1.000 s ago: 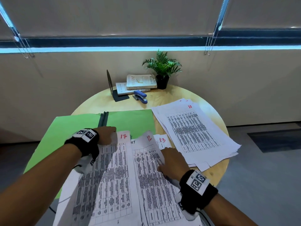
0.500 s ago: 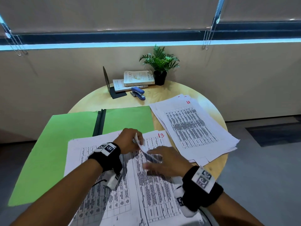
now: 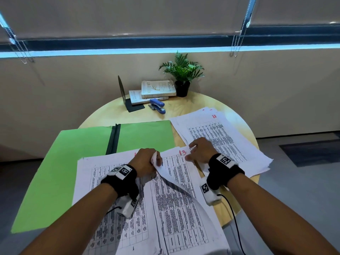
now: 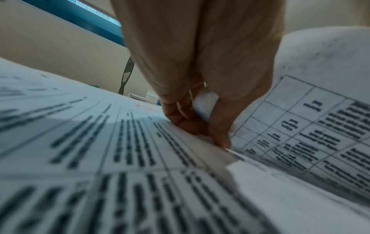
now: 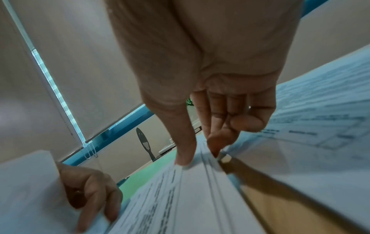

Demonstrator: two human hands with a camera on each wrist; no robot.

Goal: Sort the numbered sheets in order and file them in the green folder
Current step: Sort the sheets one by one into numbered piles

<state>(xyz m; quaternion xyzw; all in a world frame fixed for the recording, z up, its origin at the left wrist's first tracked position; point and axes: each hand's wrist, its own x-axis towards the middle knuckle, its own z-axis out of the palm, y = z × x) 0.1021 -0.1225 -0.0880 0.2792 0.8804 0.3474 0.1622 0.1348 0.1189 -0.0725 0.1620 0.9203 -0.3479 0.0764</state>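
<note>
An open green folder [image 3: 73,162] lies on the left of the round table [image 3: 184,110]. Printed sheets overlap its near edge. My left hand [image 3: 155,161] [image 4: 206,131] pinches the top corner of one sheet [image 3: 171,179] [image 4: 320,71] and holds it lifted and curled. Under it lies the sheet marked 13 [image 3: 184,173]. My right hand [image 3: 191,153] [image 5: 200,156] is at that sheet's top right corner, thumb on top and forefinger against the edge. A fanned pile of numbered sheets [image 3: 230,137] lies just to the right.
At the back of the table stand a potted plant [image 3: 182,72], two books [image 3: 158,89], a black bookend [image 3: 122,92] and a blue stapler [image 3: 157,106]. A wall runs behind the table. Grey floor lies beyond the table's right edge.
My left hand has moved right from the sheet marked 17 and lifted the sheet marked 12. My right hand has left that sheet and gone to the corner of sheet 13.
</note>
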